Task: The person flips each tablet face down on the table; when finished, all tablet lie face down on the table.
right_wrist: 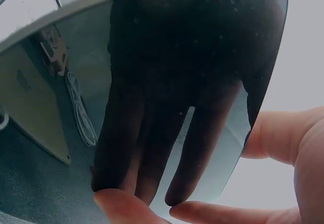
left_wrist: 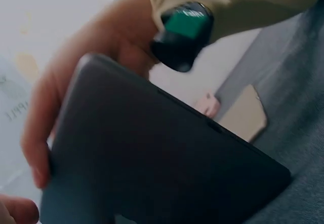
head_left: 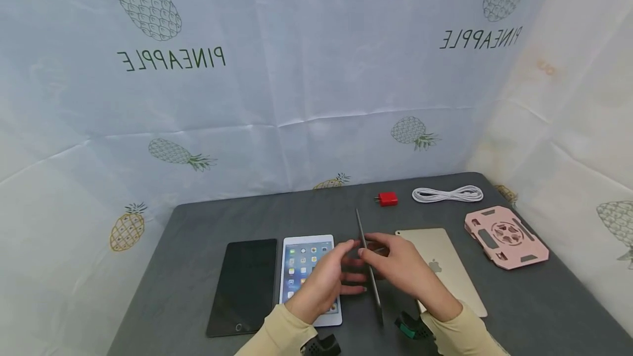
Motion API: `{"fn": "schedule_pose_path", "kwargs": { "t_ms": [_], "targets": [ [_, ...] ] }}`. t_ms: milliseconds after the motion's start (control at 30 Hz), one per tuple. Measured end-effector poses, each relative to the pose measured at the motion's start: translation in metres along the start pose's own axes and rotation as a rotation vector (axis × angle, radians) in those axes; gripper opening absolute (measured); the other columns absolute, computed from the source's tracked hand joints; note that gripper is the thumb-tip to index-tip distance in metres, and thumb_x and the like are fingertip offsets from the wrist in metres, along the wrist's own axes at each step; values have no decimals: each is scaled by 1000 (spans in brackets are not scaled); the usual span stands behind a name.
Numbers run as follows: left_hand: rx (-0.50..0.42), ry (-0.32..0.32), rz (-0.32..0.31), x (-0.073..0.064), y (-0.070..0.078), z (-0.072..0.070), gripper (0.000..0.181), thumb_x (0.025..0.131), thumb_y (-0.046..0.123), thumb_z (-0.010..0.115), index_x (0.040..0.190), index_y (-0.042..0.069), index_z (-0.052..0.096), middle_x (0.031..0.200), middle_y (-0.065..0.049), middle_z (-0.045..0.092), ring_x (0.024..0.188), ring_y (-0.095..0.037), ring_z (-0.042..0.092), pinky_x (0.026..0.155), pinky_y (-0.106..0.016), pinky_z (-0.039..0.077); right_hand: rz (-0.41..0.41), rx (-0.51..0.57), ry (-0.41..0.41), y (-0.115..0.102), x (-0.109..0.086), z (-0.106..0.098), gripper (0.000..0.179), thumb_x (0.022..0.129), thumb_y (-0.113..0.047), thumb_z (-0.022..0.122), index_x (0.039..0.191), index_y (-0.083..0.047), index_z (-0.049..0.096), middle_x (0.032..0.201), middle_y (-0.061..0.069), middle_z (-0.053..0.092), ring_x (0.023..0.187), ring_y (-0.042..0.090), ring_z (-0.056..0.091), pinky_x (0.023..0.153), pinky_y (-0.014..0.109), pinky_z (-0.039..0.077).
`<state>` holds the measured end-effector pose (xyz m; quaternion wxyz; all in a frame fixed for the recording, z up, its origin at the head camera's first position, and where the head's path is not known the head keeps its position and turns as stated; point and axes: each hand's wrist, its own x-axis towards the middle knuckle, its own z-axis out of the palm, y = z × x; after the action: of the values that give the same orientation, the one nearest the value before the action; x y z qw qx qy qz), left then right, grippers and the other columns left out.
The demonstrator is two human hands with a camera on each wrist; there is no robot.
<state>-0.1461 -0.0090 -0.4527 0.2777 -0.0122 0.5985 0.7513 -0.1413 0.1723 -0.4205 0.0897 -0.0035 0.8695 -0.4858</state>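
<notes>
A dark tablet point(head_left: 374, 287) stands on edge above the table, its thin side towards the head view. My right hand point(head_left: 403, 265) pinches its upper edge between thumb and fingers. In the left wrist view the tablet's dark back point(left_wrist: 152, 143) faces the camera. Its glossy screen point(right_wrist: 167, 82) shows finger reflections in the right wrist view. Beside the tablet's left face is my left hand point(head_left: 321, 279), fingers spread and loosely extended; whether they touch it is unclear. A white tablet point(head_left: 301, 260) with a lit screen lies under this hand. A gold tablet point(head_left: 440, 246) lies partly beneath the right forearm.
At the left a black tablet point(head_left: 244, 284) lies flat on the grey table point(head_left: 198, 229). Towards the back are a red plug adapter point(head_left: 388, 199) and a coiled white cable point(head_left: 447, 194). A pink case point(head_left: 506, 237) lies near the right edge.
</notes>
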Motion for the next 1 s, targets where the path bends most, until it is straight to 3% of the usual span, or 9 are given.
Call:
{"fn": "schedule_pose_path", "kwargs": {
  "t_ms": [367, 533, 833, 1000],
  "targets": [
    [55, -19, -32, 6, -6, -5, 68, 108, 55, 50, 158, 9, 52, 140, -26, 58, 109, -35, 72, 99, -58, 62, -23, -7, 16, -4, -3, -8, 43, 103, -18, 67, 142, 1, 67, 123, 14, 77, 99, 22, 79, 73, 38, 68],
    [99, -9, -32, 6, -6, -7, 70, 108, 58, 49, 157, 8, 54, 144, -27, 58, 116, -37, 68, 101, -60, 59, -30, 36, -26, 1, -2, -18, 41, 104, -12, 62, 141, 4, 66, 124, 18, 76, 95, 22, 79, 75, 40, 68],
    [61, 40, -34, 11, -4, -8, 81, 108, 55, 50, 155, -11, 46, 149, -33, 53, 126, -46, 63, 106, -61, 56, -63, 134, -64, 9, 0, -34, 44, 105, -8, 58, 146, 9, 60, 128, 23, 74, 97, 24, 78, 82, 40, 68],
    [65, 89, -44, 10, -1, -13, 83, 107, 54, 51, 154, -15, 44, 151, -32, 53, 126, -45, 62, 107, -60, 56, -80, 178, -80, 11, 1, -34, 45, 106, -8, 56, 148, 9, 57, 134, 25, 72, 104, 25, 77, 87, 39, 67]
  ]
}}
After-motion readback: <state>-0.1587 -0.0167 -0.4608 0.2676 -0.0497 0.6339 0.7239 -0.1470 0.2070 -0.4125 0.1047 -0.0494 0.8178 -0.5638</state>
